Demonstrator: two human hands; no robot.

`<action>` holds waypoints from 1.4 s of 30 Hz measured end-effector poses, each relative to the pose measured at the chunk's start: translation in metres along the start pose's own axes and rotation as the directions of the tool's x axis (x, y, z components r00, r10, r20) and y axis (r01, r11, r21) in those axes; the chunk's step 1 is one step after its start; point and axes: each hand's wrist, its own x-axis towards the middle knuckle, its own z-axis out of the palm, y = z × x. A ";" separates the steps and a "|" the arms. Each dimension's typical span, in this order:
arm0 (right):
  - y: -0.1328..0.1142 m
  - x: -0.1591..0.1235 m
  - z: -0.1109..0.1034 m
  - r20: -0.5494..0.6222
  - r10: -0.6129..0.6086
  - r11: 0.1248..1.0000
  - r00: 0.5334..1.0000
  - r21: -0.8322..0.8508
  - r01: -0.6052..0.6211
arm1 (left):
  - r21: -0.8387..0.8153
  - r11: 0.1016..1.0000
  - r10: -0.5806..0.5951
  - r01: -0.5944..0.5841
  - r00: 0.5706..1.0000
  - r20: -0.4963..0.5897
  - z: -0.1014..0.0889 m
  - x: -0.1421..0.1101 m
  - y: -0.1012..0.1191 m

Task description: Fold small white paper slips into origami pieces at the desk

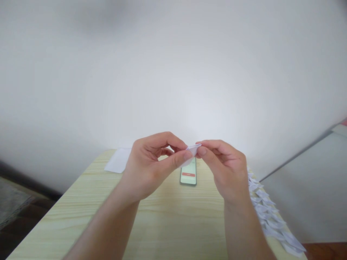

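Note:
A small folded piece of white paper (pixel 193 148) is held up above the table between both hands. My left hand (pixel 154 164) pinches its left side between thumb and fingers. On the other side, the thumb and fingertips of my right hand (pixel 226 164) close on its right end. Fingers cover part of the paper, so its full shape is hidden. Below and behind it, a phone (pixel 188 175) with a lit screen and a red bar lies on the table.
The light wood-grain table (pixel 176 224) stands against a white wall (pixel 173 72). White paper sheets (pixel 118 160) lie at its back left, partly behind my left hand. Along the right edge runs a row of several folded white paper pieces (pixel 267 213). A pale panel (pixel 311 187) rises at the right.

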 end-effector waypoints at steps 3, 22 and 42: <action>0.000 0.000 0.000 0.001 -0.012 1.000 1.000 0.009 0.012 | 0.029 1.000 0.007 -0.006 1.000 -0.017 0.000 0.001 0.000; -0.002 0.001 0.001 -0.008 0.038 0.999 0.999 0.033 -0.037 | 0.171 0.985 0.027 -0.019 0.999 -0.043 0.004 0.000 0.002; -0.003 0.003 -0.003 0.106 0.001 1.000 0.994 0.000 -0.001 | 0.163 0.986 -0.034 0.035 0.999 -0.014 0.002 -0.001 0.002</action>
